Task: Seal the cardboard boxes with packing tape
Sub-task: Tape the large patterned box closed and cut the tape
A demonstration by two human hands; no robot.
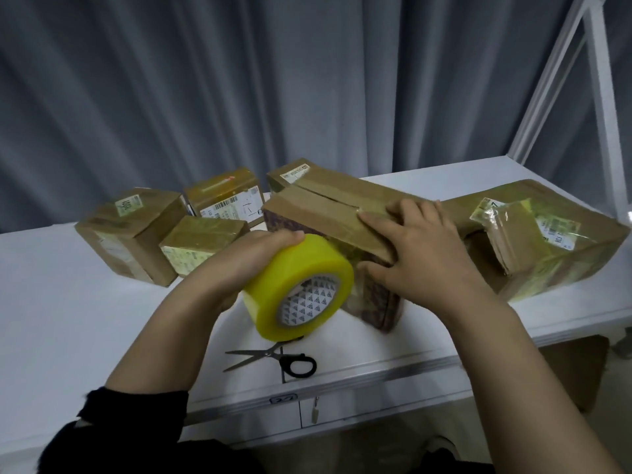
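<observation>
The left hand [239,265] grips a yellow packing tape roll [290,268] with triangle-printed core, while the right hand [420,248] presses flat on the cardboard box [325,213].

One wide-angle view, taken from the person's head — it looks forward and down over the white tabletop [68,275], near enough that both forearms [164,336] fill the lower frame, and faces the grey curtain [205,80] behind the tabletop's far edge — straight lines bow toward the corners.
</observation>
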